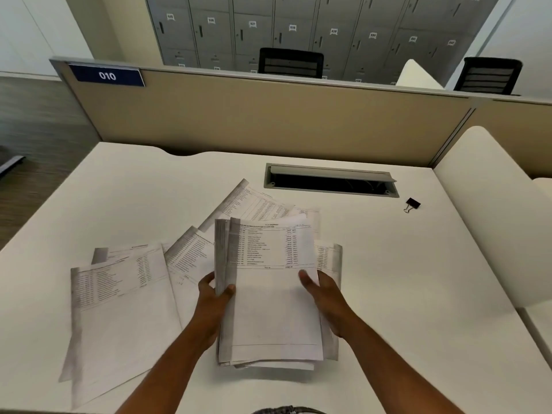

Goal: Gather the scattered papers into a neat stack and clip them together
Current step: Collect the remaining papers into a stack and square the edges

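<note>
Both hands closed on a partial stack (268,294) above the surface (418,279), left hand (213,289) at its left edge, right hand (321,291) at its right, loose sheets (119,294) fanned leftward nearer the left, binder clip (412,204) far right.

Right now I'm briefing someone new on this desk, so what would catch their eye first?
First, the bundle of printed papers at centre, gripped by the left hand on its left edge and the right hand on its right. Next, the loose sheets fanned across the white desk to the left and behind. Then the small black binder clip lying alone at the far right, near the open cable tray.
</note>
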Demonstrator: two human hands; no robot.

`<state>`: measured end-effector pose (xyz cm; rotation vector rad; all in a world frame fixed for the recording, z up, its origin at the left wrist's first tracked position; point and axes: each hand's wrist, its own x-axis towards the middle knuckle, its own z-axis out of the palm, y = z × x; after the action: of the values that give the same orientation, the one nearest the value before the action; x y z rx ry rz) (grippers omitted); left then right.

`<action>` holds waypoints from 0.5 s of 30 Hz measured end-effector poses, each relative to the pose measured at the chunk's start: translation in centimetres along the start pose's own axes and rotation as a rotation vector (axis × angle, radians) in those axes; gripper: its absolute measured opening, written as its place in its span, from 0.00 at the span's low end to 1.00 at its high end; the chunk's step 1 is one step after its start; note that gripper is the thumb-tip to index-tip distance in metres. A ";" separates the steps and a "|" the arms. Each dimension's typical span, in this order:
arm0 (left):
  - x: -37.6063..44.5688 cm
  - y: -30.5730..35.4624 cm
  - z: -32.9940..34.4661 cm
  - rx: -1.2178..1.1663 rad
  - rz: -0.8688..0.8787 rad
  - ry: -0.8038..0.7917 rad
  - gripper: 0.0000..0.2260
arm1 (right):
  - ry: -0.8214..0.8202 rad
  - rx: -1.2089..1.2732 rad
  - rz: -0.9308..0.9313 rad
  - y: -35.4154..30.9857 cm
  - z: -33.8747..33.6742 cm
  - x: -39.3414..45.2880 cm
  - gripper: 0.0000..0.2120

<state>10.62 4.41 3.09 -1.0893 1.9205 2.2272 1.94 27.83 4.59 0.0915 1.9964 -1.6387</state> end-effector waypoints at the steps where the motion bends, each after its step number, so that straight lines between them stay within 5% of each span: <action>1: -0.3 0.3 0.2 -0.009 0.024 0.004 0.21 | 0.028 -0.072 -0.038 0.0 0.3 0.1 0.21; 4: -0.7 1.4 0.9 0.094 0.203 0.002 0.12 | 0.146 -0.104 -0.119 -0.6 0.6 0.0 0.20; 9: -3.0 5.6 1.6 0.222 0.616 0.035 0.10 | 0.193 0.086 -0.337 -3.9 0.0 -1.5 0.20; 15: -4.3 6.8 2.2 0.300 0.849 0.082 0.10 | 0.264 0.075 -0.513 -4.2 -0.3 -2.3 0.34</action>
<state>9.88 6.38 11.16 -0.3393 3.0325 2.0456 2.17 27.71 9.34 -0.2055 2.2875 -2.1096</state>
